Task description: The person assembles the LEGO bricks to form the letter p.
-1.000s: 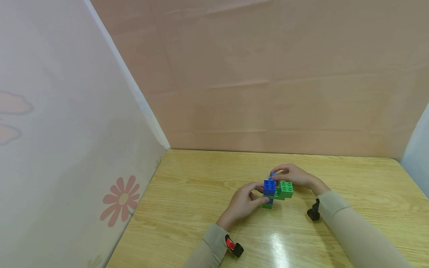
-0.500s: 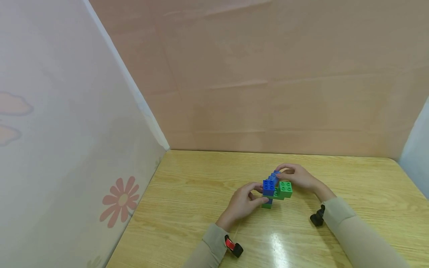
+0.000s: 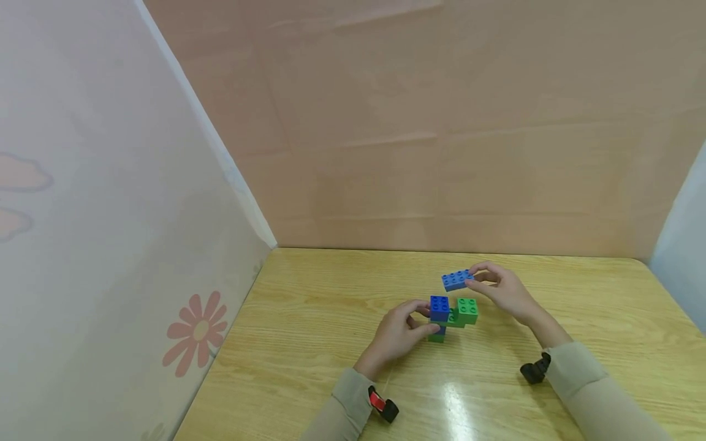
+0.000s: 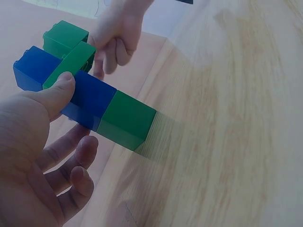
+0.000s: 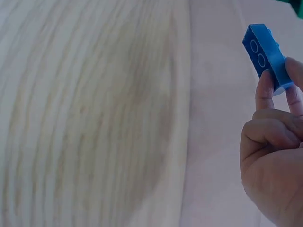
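A stack of toy building bricks stands upright on the table, with a green brick (image 4: 127,120) at its foot and a dark blue brick (image 3: 439,307) on top. Between them a long green brick (image 4: 71,64) juts to the right and bears another green brick (image 3: 467,310). My left hand (image 3: 398,334) grips the stack from the left, thumb on its near side. Behind the stack, my right hand (image 3: 510,294) pinches a lighter blue brick (image 3: 457,280) by its right end, studs up. In the right wrist view that blue brick (image 5: 267,56) shows its hollow underside.
The wooden table (image 3: 320,294) ends at a beige cloth backdrop (image 3: 386,153) behind the bricks. On the left rises a pale wall (image 3: 121,214) with a flower print. A black strapped device (image 3: 535,369) hangs at the right wrist, another (image 3: 386,409) at the left.
My right hand has moved the lighter blue brick away from the stack, backward and to the right, turning it sideways. The left hand and the stack have hardly moved.
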`<state>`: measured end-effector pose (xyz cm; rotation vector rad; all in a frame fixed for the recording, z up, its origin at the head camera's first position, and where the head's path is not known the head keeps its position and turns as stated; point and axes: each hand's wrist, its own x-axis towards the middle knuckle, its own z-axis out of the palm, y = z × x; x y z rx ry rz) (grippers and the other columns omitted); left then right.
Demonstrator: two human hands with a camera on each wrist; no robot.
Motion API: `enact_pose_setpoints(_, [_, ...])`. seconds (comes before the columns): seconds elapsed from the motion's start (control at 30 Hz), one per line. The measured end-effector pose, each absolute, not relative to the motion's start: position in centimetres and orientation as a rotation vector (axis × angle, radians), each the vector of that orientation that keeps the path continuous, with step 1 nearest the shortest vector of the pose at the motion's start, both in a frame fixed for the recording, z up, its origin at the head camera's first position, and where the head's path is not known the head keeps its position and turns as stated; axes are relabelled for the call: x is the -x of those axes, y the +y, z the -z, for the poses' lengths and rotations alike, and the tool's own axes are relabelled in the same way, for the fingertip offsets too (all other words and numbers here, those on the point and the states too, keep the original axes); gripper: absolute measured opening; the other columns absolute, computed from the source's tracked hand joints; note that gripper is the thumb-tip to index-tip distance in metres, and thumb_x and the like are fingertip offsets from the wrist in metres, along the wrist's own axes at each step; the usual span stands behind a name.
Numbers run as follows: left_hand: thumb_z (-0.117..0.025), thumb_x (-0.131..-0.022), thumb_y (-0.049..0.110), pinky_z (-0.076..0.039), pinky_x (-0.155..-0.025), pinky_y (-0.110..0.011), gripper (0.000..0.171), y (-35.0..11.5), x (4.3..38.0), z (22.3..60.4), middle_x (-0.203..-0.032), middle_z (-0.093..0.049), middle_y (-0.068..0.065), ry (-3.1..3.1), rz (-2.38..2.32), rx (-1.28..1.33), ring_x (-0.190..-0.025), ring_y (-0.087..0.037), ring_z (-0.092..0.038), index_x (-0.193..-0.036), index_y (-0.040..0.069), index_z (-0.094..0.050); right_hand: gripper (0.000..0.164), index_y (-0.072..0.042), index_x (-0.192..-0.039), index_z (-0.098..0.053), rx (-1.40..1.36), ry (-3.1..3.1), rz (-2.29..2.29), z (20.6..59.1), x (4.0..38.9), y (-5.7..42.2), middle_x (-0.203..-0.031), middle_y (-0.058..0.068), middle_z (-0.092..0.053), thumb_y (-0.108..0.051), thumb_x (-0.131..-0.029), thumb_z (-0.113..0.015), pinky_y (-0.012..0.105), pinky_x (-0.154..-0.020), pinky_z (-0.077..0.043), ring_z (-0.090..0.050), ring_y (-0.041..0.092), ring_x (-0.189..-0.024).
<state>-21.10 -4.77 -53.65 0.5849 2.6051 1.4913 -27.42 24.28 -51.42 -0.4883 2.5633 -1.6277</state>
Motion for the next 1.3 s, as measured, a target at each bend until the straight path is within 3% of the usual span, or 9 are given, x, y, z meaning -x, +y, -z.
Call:
enact_pose_setpoints(0.2, [-0.075, -0.095, 0.047, -0.052, -0.072, -0.024, 0.042, -4.8, 21.1, 53.8, -0.114, -0.067, 0.014, 2.603, -1.498, -0.568, -0.083, -0.004, -0.061, -0.133, 0.032, -0.067, 0.035, -0.008, -0.127, -0.060, 0.461, 2.597, 1.641, 49.8, 25.8, 24.1, -0.127, 0.020, -0.063, -0.034, -0.104, -0.066, 0.064, -0.091, -0.051, -0.060, 0.046, -0.118])
enact_pose_setpoints(0.4, [-0.075, -0.094, 0.047, -0.052, -0.071, -0.025, 0.042, -4.7, 21.2, 54.0, -0.113, -0.066, 0.016, 2.613, -1.495, -0.560, -0.082, -0.005, -0.061, -0.133, 0.032, -0.067, 0.039, -0.007, -0.129, -0.059, 0.411, 2.631, 1.663, 48.0, 24.0, 23.8, -0.129, 0.024, -0.063, -0.036, -0.104, -0.065, 0.066, -0.091, -0.051, -0.064, 0.048, -0.112])
enact_pose_setpoints(0.53, [-0.075, -0.095, 0.046, -0.052, -0.071, -0.025, 0.042, -4.7, 21.3, 54.0, -0.114, -0.067, 0.015, 2.616, -1.484, -0.559, -0.083, -0.005, -0.061, -0.133, 0.031, -0.067, 0.037, -0.009, -0.131, -0.059, 0.399, 2.660, 1.676, 47.0, 22.7, 23.6, -0.128, 0.022, -0.064, -0.035, -0.105, -0.065, 0.058, -0.088, -0.054, -0.066, 0.045, -0.109])
enact_pose_setpoints(0.83, [-0.075, -0.095, 0.047, -0.052, -0.071, -0.025, 0.042, -4.7, 21.4, 53.8, -0.116, -0.068, 0.011, 2.612, -1.472, -0.541, -0.083, -0.005, -0.061, -0.133, 0.033, -0.067, 0.026, -0.009, -0.125, -0.062, 0.474, 2.706, 1.707, 45.9, 20.5, 22.5, -0.119, 0.018, -0.067, -0.024, -0.104, -0.067, 0.030, -0.078, -0.056, -0.073, 0.022, -0.090])
enact_pose_setpoints(0.93, [-0.075, -0.095, 0.047, -0.052, -0.070, -0.025, 0.041, -4.7, 21.4, 53.8, -0.115, -0.068, 0.011, 2.622, -1.467, -0.552, -0.082, -0.005, -0.061, -0.133, 0.033, -0.067, 0.024, -0.008, -0.123, -0.062, 0.498, 2.700, 1.716, 45.8, 20.1, 22.1, -0.118, 0.019, -0.068, -0.022, -0.104, -0.068, 0.029, -0.077, -0.056, -0.074, 0.023, -0.087])
enact_pose_setpoints(1.13, [-0.075, -0.095, 0.047, -0.052, -0.071, -0.024, 0.041, -4.7, 21.4, 54.0, -0.115, -0.068, 0.011, 2.626, -1.464, -0.574, -0.081, -0.005, -0.061, -0.133, 0.033, -0.067, 0.023, -0.009, -0.122, -0.062, 0.528, 2.664, 1.716, 45.8, 19.5, 21.3, -0.118, 0.020, -0.068, -0.021, -0.103, -0.068, 0.038, -0.075, -0.057, -0.073, 0.027, -0.082])
enact_pose_setpoints(1.3, [-0.075, -0.096, 0.045, -0.052, -0.069, -0.024, 0.040, -4.6, 21.4, 54.1, -0.116, -0.068, 0.009, 2.627, -1.468, -0.606, -0.079, -0.004, -0.060, -0.133, 0.032, -0.067, 0.024, -0.008, -0.123, -0.062, 0.530, 2.643, 1.740, 45.7, 19.1, 20.6, -0.118, 0.022, -0.067, -0.018, -0.102, -0.069, 0.034, -0.065, -0.055, -0.071, 0.025, -0.074])
